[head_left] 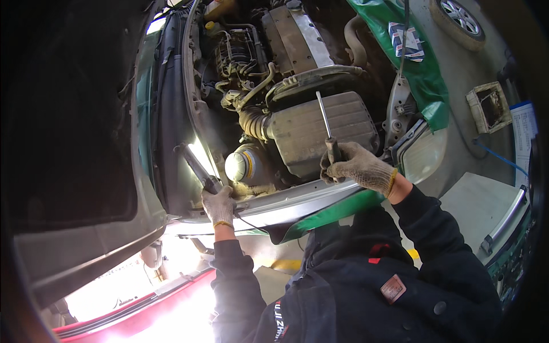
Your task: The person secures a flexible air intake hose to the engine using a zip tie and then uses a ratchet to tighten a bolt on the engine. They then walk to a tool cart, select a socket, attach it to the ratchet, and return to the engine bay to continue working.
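Observation:
In the head view my gloved left hand (218, 206) grips a black bar-shaped work lamp (197, 167), its lit strip shining beside a round pale-topped reservoir (240, 166) with a yellow band. My gloved right hand (357, 168) holds a long screwdriver (325, 120) by its dark handle, shaft pointing up over the dusty airbox (320, 134). A corrugated intake hose (254, 121) joins the airbox on its left. The engine (291, 40) fills the back of the open bay.
A green fender cover (426, 86) carries a small package (405, 43). A loose wheel (457, 20), a square box (489, 107) and a pale cart top (469, 211) stand at the right. The car's windscreen side (86, 223) is at the left, a red car (137, 314) below it.

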Motion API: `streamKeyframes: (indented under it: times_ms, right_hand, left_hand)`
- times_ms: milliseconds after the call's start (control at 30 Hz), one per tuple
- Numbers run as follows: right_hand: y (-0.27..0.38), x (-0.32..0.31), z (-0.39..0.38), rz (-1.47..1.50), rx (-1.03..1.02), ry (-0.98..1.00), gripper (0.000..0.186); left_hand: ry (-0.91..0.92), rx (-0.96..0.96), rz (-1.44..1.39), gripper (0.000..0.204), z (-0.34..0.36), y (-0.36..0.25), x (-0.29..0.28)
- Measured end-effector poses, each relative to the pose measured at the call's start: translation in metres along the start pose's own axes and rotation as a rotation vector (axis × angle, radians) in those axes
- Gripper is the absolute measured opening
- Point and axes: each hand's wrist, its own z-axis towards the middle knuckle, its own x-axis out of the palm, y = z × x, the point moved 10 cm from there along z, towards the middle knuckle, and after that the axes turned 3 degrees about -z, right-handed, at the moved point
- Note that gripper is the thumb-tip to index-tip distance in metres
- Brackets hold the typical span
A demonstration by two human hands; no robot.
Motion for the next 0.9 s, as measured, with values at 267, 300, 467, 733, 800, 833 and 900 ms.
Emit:
streamKeyframes:
  times_ms: [267, 300, 467, 733, 800, 833, 900]
  right_hand:
    - [-0.035, 0.026, -0.077, -0.17, -0.033, -0.153, 0.008]
    - [-0.043, 0.033, -0.089, -0.189, -0.037, -0.172, 0.007]
    - [-0.105, 0.067, -0.148, -0.217, 0.091, -0.387, 0.026]
    - [-0.18, 0.133, -0.227, -0.17, 0.224, -0.52, 0.047]
    - [-0.182, 0.141, -0.24, -0.237, 0.215, -0.487, 0.049]
    - [-0.185, 0.139, -0.253, -0.285, 0.249, -0.503, 0.05]
    - [-0.181, 0.132, -0.273, -0.312, 0.192, -0.509, 0.049]
  left_hand:
    - [0.056, 0.301, -0.364, 0.048, -0.095, 0.028, -0.048]
    - [0.219, 0.19, -0.534, 0.038, -0.106, 0.04, -0.044]
    - [0.327, 0.337, -0.571, 0.03, -0.155, 0.044, -0.067]
    - [0.738, 0.341, -0.608, 0.039, -0.225, 0.076, -0.056]
    - [0.769, 0.403, -0.704, 0.035, -0.242, 0.082, -0.06]
    - [0.812, 0.448, -0.742, 0.033, -0.254, 0.085, -0.059]
    - [0.928, 0.421, -0.614, 0.021, -0.273, 0.106, -0.051]
